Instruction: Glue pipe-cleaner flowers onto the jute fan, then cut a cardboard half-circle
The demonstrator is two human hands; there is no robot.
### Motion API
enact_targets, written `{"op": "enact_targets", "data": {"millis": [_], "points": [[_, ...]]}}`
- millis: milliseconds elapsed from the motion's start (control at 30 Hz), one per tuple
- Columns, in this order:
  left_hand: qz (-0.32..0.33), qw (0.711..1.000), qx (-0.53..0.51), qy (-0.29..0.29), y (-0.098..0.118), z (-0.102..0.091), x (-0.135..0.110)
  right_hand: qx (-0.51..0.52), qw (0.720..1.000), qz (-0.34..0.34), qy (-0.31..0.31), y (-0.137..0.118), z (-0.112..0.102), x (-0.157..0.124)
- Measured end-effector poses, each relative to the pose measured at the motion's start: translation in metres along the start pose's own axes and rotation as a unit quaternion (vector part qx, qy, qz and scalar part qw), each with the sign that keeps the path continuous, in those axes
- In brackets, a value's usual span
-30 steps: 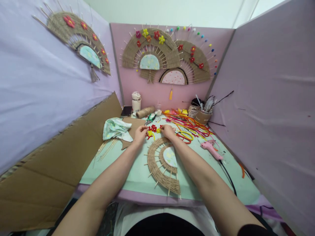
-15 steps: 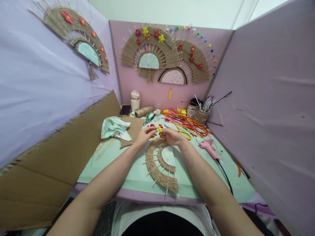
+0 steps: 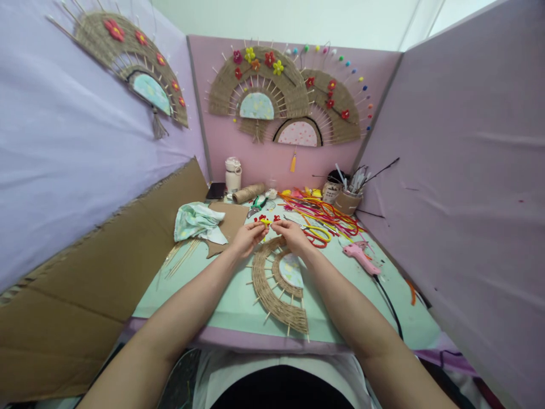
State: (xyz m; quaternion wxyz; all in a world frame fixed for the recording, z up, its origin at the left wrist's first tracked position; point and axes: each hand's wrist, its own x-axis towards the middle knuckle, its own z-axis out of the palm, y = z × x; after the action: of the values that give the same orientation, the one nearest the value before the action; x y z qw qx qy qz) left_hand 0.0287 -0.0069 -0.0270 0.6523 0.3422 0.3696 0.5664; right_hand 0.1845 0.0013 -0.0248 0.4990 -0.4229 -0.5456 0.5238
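left hand [image 3: 249, 236]: pinching yellow flower [image 3: 265, 222] | right hand [image 3: 290, 234]: turned palm-down since earlier

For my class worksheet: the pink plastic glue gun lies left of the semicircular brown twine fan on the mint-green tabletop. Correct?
Wrong side: the head view shows the pink glue gun lying right of the twine fan on the tabletop.

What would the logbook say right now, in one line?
left grip: pinching yellow piece | right grip: beside it, contact unclear | woven fan: lying on table | red flowers: just beyond grips
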Motion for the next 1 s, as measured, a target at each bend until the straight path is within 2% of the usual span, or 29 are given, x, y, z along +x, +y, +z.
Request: {"op": "enact_targets", "data": {"millis": [133, 367, 533, 667, 833, 1000], "points": [[-0.013, 1.000, -0.017, 0.007, -0.001, 0.000, 0.001, -0.076, 0.992, -0.092, 0.043, 0.000, 0.009, -0.004], [0.020, 1.000, 0.016, 0.002, -0.007, 0.000, 0.000, -0.110, 0.987, -0.096, 0.068, 0.008, 0.014, -0.003], [0.038, 0.999, 0.028, 0.006, -0.008, 0.001, 0.000, -0.109, 0.989, -0.067, 0.071, 0.012, 0.015, -0.002], [0.018, 1.000, 0.014, -0.005, -0.005, 0.002, -0.002, -0.041, 0.998, -0.017, 0.054, 0.011, 0.015, -0.001], [-0.024, 0.999, -0.030, -0.028, -0.001, 0.004, -0.005, 0.102, 0.992, 0.075, -0.014, 0.007, 0.014, 0.000], [-0.045, 0.997, -0.053, -0.042, 0.000, 0.003, -0.004, 0.128, 0.983, 0.112, -0.066, 0.001, 0.013, -0.004]]}}
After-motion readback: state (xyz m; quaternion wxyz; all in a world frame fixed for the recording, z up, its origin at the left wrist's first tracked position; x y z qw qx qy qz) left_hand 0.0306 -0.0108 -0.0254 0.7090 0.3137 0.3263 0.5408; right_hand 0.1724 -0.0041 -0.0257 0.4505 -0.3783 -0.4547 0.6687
